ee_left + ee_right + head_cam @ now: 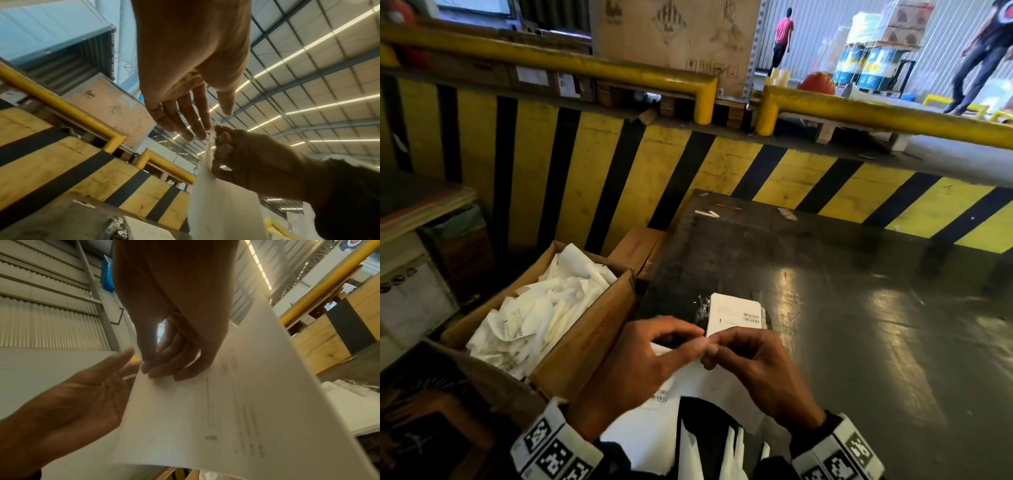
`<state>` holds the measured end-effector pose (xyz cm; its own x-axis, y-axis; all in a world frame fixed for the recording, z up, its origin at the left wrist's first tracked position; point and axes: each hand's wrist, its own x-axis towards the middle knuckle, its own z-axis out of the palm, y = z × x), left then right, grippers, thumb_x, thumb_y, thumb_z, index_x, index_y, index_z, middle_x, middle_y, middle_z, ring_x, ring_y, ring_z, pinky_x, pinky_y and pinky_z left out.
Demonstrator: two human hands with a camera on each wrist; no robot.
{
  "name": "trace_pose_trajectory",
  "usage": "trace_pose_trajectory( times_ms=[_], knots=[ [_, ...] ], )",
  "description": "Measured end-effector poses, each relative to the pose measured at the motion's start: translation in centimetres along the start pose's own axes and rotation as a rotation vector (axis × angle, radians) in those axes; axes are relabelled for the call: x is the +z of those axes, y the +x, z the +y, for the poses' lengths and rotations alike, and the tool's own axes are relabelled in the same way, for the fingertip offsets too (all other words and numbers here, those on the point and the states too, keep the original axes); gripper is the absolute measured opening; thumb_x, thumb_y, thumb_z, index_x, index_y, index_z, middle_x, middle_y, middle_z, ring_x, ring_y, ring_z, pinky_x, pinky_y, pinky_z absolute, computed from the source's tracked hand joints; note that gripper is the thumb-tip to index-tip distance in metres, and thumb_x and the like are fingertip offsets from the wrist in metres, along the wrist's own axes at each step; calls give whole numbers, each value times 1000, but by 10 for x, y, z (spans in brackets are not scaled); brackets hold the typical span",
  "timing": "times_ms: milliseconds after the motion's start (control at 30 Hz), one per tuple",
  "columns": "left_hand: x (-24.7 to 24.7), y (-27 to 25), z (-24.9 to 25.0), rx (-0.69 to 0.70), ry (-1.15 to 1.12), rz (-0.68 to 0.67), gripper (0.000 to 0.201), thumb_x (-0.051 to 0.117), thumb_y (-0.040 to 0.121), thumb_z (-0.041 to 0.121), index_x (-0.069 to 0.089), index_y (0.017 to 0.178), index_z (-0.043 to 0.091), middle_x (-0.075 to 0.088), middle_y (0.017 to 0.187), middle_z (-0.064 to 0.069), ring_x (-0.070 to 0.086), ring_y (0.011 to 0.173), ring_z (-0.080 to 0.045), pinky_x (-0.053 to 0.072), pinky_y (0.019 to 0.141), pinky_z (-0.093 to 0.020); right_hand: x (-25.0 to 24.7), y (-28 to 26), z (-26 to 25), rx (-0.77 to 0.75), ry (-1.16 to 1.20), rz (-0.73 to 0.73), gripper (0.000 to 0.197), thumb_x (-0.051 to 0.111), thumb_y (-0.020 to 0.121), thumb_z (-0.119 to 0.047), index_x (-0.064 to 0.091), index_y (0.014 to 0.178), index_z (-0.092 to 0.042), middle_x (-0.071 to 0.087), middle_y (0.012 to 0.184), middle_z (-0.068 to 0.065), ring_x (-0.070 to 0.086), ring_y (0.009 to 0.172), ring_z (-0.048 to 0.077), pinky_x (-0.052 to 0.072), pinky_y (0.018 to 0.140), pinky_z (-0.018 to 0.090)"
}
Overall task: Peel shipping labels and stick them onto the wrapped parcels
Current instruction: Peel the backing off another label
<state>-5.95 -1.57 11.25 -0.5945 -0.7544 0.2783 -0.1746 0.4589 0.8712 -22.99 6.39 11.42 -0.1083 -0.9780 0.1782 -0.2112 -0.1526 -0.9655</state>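
Note:
Both hands meet at the top corner of a white label sheet (688,390) held upright over the near edge of the dark table (842,325). My left hand (702,339) pinches the corner between thumb and forefinger. My right hand (710,351) grips the same corner from the other side, fingers curled. The right wrist view shows faint print through the label sheet (226,402) below the right hand (148,368). In the left wrist view the label sheet (216,203) hangs under both hands. Just beyond them a wrapped parcel (700,310) lies under a white labelled stack (736,313).
A cardboard box (585,339) full of crumpled white backing paper stands left of the table. A yellow-and-black striped barrier (599,171) with yellow rails (619,72) runs behind. Small scraps (707,213) lie at the table's far edge. Two people walk far off.

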Motion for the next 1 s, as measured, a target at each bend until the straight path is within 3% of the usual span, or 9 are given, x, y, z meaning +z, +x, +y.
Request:
trace_pose_trajectory(
  times_ms=[67, 167, 233, 300, 400, 500, 667, 900, 1000],
  knots=[
    [7, -4, 3, 17, 17, 11, 32, 60, 75, 47, 72, 96, 26, 71, 89, 17, 63, 91, 1, 45, 75, -6, 3, -1, 1, -8, -16, -11, 17, 63, 83, -22, 74, 88, -9, 73, 79, 9, 69, 75, 18, 54, 74, 24],
    [10, -3, -5, -19, -4, 81, 9, 62, 80, 38, 68, 84, 31, 69, 82, 18, 63, 85, -1, 48, 71, -9, 3, -5, 4, 47, -33, -17, 12, 64, 84, -16, 72, 87, -7, 72, 77, 9, 68, 73, 16, 55, 73, 24],
    [6, 0, -17, -98, -82, 165, 7, 65, 85, 21, 67, 79, 25, 69, 79, 14, 64, 75, -2, 49, 65, -13, -2, -9, 7, 84, -17, 2, 9, 64, 85, -9, 68, 82, -1, 67, 71, 7, 63, 65, 14, 54, 67, 25],
    [0, 5, -28, -189, -164, 259, 8, 63, 87, 15, 67, 80, 16, 71, 75, 6, 65, 68, -6, 51, 63, -18, -11, -15, 9, 107, 15, 36, 19, 66, 76, -21, 65, 76, -2, 62, 65, 6, 57, 59, 16, 50, 58, 26],
    [-8, 11, -40, -268, -219, 350, 9, 62, 87, 19, 67, 84, 13, 73, 81, -2, 68, 77, -19, 56, 73, -37, -29, -23, 12, 122, 14, 99, 24, 62, 69, -28, 62, 71, -4, 56, 60, 8, 52, 52, 21, 46, 50, 30],
    [-13, 16, -49, -312, -250, 406, 8, 62, 88, 16, 67, 86, 10, 71, 87, -8, 66, 85, -26, 54, 81, -40, -47, -31, 13, 132, 32, 150, 12, 58, 78, -12, 63, 68, -10, 54, 58, 7, 50, 53, 21, 47, 51, 30],
    [-25, 23, -76, -420, -240, 423, 7, 63, 88, 20, 66, 84, 15, 71, 92, -10, 65, 91, -32, 52, 88, -48, -73, -40, 11, 135, 169, 337, 26, 44, 87, 7, 55, 65, -2, 48, 59, 11, 45, 51, 22, 42, 45, 26],
    [-35, 23, -91, -449, -153, 614, 16, 57, 92, 23, 61, 97, 9, 63, 102, -10, 57, 92, -27, 48, 81, -38, -88, -42, 2, 98, 375, 554, 35, 31, 83, 3, 51, 59, -12, 41, 49, 1, 35, 43, 12, 27, 40, 21],
    [-37, 23, -97, -455, -177, 666, 20, 58, 91, 24, 63, 99, 6, 65, 102, -14, 60, 94, -30, 50, 85, -42, -87, -41, 3, 131, 380, 563, 30, 32, 86, 1, 49, 64, -11, 42, 50, -1, 33, 43, 10, 25, 42, 21]
  ],
)
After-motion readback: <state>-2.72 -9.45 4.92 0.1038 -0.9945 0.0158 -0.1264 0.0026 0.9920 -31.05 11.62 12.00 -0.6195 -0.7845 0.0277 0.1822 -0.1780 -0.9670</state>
